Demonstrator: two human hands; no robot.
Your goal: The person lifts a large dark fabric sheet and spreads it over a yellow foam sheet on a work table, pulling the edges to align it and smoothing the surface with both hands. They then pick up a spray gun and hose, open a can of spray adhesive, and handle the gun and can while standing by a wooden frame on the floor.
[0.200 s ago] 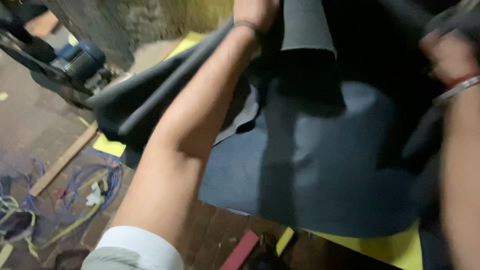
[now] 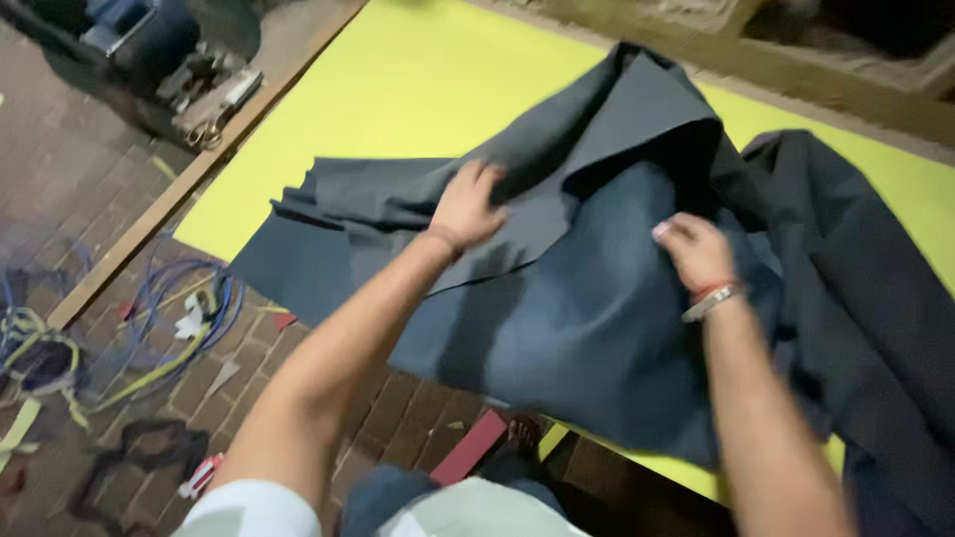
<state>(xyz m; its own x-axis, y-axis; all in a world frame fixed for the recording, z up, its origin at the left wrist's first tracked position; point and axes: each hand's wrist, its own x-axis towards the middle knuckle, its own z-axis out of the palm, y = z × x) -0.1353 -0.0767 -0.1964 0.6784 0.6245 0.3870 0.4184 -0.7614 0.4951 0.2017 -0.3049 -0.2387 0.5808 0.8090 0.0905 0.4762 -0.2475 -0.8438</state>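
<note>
A brick floor (image 2: 398,418) carries a bright yellow sheet (image 2: 418,89), with tangled blue and yellow cords (image 2: 169,318) and a dark machine (image 2: 149,50) off to the side. On the sheet lies a dark grey-blue fabric (image 2: 587,328), partly flat near the front edge but heaped and folded towards the back and right, so the spreading looks roughly half done. The left hand (image 2: 468,207) presses down on a fold with fingers curled, and the right hand (image 2: 696,254) pinches a bunched ridge.

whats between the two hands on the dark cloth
In the head view, only dark grey cloth spans between the left hand and right hand, in raised folds.
</note>
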